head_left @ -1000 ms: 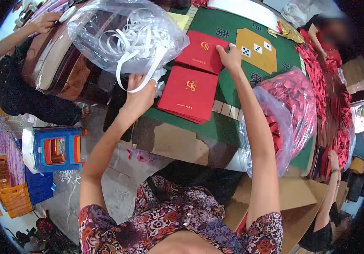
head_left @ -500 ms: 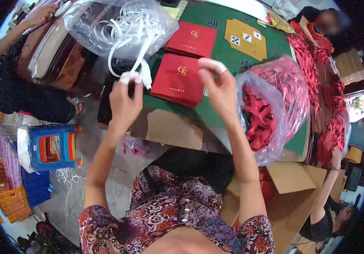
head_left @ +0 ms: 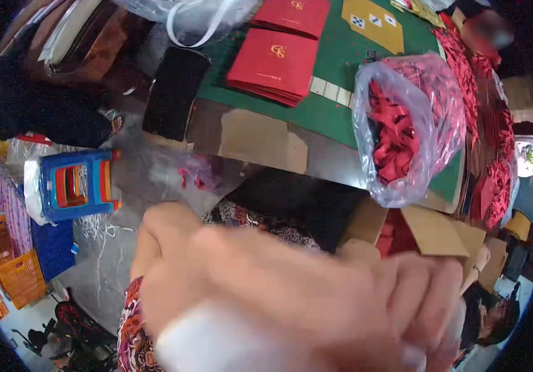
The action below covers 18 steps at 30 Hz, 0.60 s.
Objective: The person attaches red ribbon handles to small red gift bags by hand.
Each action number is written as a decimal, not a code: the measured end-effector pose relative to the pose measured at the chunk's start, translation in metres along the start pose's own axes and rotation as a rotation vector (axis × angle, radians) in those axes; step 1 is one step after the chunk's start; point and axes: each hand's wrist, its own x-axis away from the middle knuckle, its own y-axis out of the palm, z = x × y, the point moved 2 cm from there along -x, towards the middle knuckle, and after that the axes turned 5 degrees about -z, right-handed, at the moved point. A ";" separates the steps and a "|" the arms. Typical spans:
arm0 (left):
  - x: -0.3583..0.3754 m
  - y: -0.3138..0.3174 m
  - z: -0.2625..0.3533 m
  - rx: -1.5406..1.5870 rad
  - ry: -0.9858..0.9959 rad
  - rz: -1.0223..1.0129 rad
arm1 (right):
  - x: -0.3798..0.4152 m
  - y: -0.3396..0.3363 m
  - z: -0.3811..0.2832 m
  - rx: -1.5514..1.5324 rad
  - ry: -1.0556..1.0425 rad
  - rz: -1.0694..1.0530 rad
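White strip (head_left: 217,344): a pale, blurred patch at the bottom of the view, right up against the camera, between the two hands. Looks like the same stuff as the white ribbon loops (head_left: 195,28) spilling from the clear bag at the top edge. Judged light, limp and smooth, so likely to slide through the fingers; best pinched near an end, flat between thumb and forefinger.

Left hand (head_left: 198,291) and right hand (head_left: 396,304) are raised close to the lens and heavily smeared. Grip of either: cannot tell whether spread, closed or pinching the strip.

Further out on the green tabletop (head_left: 334,108): stack of red folders (head_left: 274,65), a clear bag of red ribbons (head_left: 412,124). Blue stool (head_left: 74,186) on the floor at left.
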 end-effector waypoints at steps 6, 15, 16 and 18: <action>0.012 0.029 0.005 -0.012 0.067 -0.086 | -0.011 0.059 0.011 -0.119 0.021 0.076; 0.042 0.059 0.034 -0.110 0.267 -0.173 | 0.002 0.135 0.056 0.286 -0.510 0.933; 0.045 0.064 0.036 -0.116 0.294 -0.187 | 0.016 0.133 0.031 0.682 -0.174 0.723; 0.062 0.052 0.041 -0.171 0.116 -0.132 | 0.062 0.082 0.017 0.405 -0.293 0.164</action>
